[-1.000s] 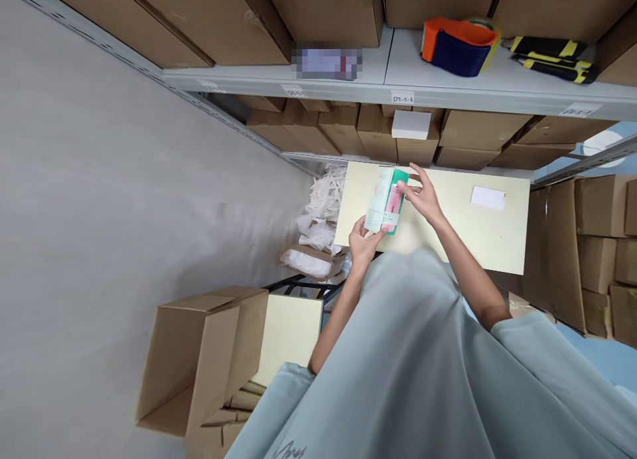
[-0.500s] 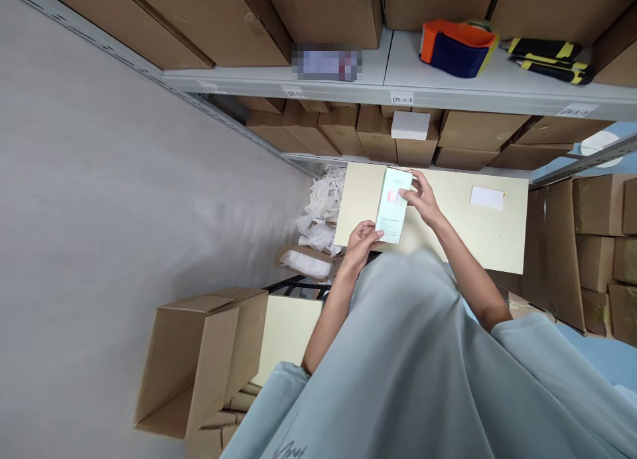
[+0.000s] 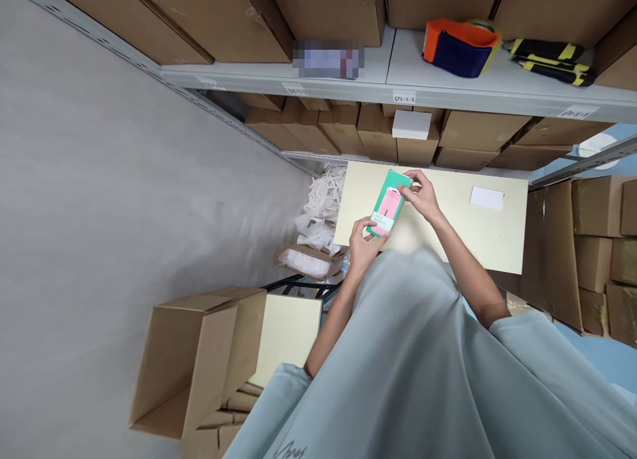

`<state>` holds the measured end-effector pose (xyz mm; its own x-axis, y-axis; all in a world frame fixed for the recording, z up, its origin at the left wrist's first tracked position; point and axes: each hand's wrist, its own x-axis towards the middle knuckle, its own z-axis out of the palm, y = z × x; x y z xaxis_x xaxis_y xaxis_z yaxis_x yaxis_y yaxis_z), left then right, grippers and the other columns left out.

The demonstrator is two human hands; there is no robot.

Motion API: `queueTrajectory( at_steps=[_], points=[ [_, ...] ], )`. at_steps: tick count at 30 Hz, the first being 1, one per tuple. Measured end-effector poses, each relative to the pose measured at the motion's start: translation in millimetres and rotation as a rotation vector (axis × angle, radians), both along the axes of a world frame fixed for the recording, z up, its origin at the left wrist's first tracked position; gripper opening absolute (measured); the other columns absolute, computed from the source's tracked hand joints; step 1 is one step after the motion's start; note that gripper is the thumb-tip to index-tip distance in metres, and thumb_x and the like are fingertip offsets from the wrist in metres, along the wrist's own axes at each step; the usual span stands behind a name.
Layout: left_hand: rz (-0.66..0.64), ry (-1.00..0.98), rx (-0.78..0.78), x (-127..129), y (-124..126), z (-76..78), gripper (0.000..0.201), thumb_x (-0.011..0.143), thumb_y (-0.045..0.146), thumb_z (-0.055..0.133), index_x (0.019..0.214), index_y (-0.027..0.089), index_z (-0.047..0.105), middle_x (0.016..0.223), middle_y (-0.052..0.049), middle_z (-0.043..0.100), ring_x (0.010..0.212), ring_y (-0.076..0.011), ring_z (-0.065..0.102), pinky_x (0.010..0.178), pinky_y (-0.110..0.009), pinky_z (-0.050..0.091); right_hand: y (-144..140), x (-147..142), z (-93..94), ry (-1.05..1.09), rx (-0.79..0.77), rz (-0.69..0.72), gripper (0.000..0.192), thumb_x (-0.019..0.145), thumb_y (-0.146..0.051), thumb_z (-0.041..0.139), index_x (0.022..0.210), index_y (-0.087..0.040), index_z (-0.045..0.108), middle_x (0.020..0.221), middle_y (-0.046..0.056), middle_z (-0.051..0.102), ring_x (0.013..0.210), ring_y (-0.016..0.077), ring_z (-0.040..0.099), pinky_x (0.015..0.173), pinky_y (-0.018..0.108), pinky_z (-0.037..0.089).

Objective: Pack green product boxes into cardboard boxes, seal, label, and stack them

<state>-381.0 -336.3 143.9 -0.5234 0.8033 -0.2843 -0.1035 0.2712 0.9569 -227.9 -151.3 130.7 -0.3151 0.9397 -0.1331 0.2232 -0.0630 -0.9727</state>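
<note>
Between my two hands is a slim green product box (image 3: 391, 201) with a pink item pictured on its face and a pale band near its lower end. My left hand (image 3: 365, 243) grips the lower left end, thumb and fingers closed on its edges. At the upper right end, my right hand (image 3: 419, 195) pinches the box by its edge. The box is tilted over a cream tabletop (image 3: 462, 233). A white card or flat packet (image 3: 487, 197) lies on that tabletop to the right of my right hand.
Above the table runs a shelf (image 3: 343, 91) with cardboard boxes, a tape dispenser (image 3: 460, 48) and black-yellow cutters (image 3: 550, 58). A small white box (image 3: 411, 124) sits below it. White paper scraps (image 3: 326, 200) are heaped left; an open carton (image 3: 199, 359) stands lower left. Cartons (image 3: 594, 263) are stacked right.
The box has been turned over from its pale printed face to the green face with the pink picture. It now leans more to the right, and both hands still hold it.
</note>
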Motion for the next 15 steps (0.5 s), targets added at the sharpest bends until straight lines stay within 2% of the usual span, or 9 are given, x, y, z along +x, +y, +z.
queueTrajectory(
  at_steps=[2, 4, 7, 9, 11, 15],
  points=[
    [0.104, -0.207, -0.034, -7, 4, -8.5, 0.045, 0.070, 0.034, 0.099, 0.100, 0.024, 0.068, 0.136, -0.011, 0.071, 0.133, -0.0271, 0.069, 0.099, -0.035, 0.063, -3, -1, 5.2, 0.007, 0.067, -0.012, 0.048, 0.083, -0.061, 0.079, 0.118, -0.030, 0.067, 0.127, 0.007, 0.073, 0.118, 0.0282, 0.072, 0.102, 0.046, 0.070],
    [0.218, -0.419, -0.108, -16, 11, -17.3, 0.044, 0.075, 0.046, 0.095, 0.099, 0.024, 0.065, 0.129, -0.011, 0.074, 0.127, -0.0268, 0.072, 0.100, -0.039, 0.065, -12, 0, 15.1, 0.000, 0.118, -0.021, 0.047, 0.085, -0.059, 0.079, 0.121, -0.031, 0.068, 0.133, 0.008, 0.071, 0.121, 0.0298, 0.071, 0.102, 0.048, 0.071],
    [0.214, -0.669, -0.212, -28, 21, -25.6, 0.050, 0.079, 0.064, 0.088, 0.097, 0.023, 0.066, 0.112, -0.012, 0.076, 0.112, -0.0277, 0.077, 0.101, -0.045, 0.066, -39, 3, 35.6, -0.049, 0.258, 0.014, 0.048, 0.090, -0.056, 0.082, 0.130, -0.034, 0.070, 0.152, 0.012, 0.064, 0.137, 0.0359, 0.068, 0.104, 0.053, 0.072],
    [0.138, -0.737, -0.206, -34, 28, -26.7, 0.055, 0.080, 0.072, 0.085, 0.097, 0.022, 0.068, 0.104, -0.013, 0.078, 0.106, -0.0299, 0.079, 0.101, -0.047, 0.066, -62, 7, 48.1, -0.102, 0.399, 0.127, 0.045, 0.092, -0.053, 0.085, 0.132, -0.035, 0.072, 0.161, 0.013, 0.062, 0.150, 0.0402, 0.062, 0.112, 0.059, 0.069],
    [0.080, -0.732, -0.168, -37, 36, -24.9, 0.058, 0.079, 0.076, 0.084, 0.094, 0.022, 0.070, 0.095, -0.012, 0.079, 0.101, -0.0325, 0.080, 0.097, -0.047, 0.066, -86, 11, 56.8, -0.139, 0.509, 0.310, 0.038, 0.094, -0.049, 0.085, 0.130, -0.038, 0.075, 0.159, 0.011, 0.067, 0.154, 0.0403, 0.062, 0.120, 0.065, 0.064],
    [0.007, -0.677, -0.170, -38, 49, -19.9, 0.061, 0.077, 0.081, 0.083, 0.087, 0.022, 0.071, 0.075, -0.008, 0.074, 0.086, -0.0329, 0.079, 0.090, -0.048, 0.066, -125, 16, 63.7, -0.115, 0.588, 0.653, 0.021, 0.104, -0.038, 0.080, 0.120, -0.050, 0.080, 0.141, -0.004, 0.081, 0.144, 0.0306, 0.074, 0.128, 0.065, 0.059]
  ],
)
